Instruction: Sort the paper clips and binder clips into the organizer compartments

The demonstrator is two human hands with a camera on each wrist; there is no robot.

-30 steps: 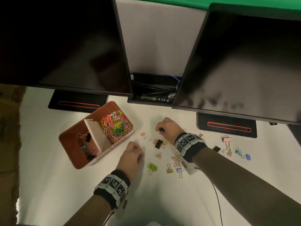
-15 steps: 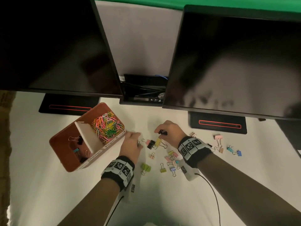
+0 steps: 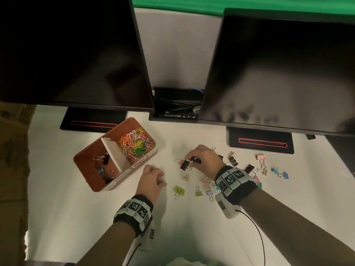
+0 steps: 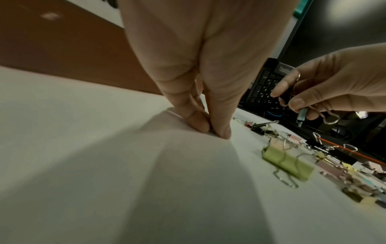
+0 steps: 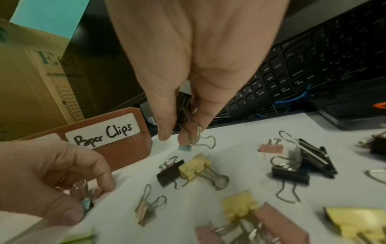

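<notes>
The brown organizer [image 3: 90, 166] stands left of centre, with coloured paper clips [image 3: 136, 144] in its right compartment and a few binder clips [image 3: 102, 160] in its left. Its near wall carries a "Paper Clips" label [image 5: 104, 132]. My left hand [image 3: 160, 179] sits just right of the organizer, low over the table, and pinches small pink and blue binder clips [image 5: 83, 194]. My right hand [image 3: 192, 160] hovers over the loose pile and grips a black binder clip [image 5: 183, 107] and a small blue one [image 5: 185, 147]. Several loose binder clips [image 3: 207, 187] lie scattered to the right.
Two dark monitors [image 3: 278, 73] overhang the back of the white table [image 3: 76, 217], their stands [image 3: 261, 143] behind the clips. A keyboard [image 5: 313, 66] and cables lie between them. A cardboard box [image 5: 31, 82] stands at the left. A green clip [image 3: 179, 191] lies between the hands.
My left hand reached right to a small pink clip beside the organizer, took it and drew back toward me. My right hand stayed over the pile with the black clip.
</notes>
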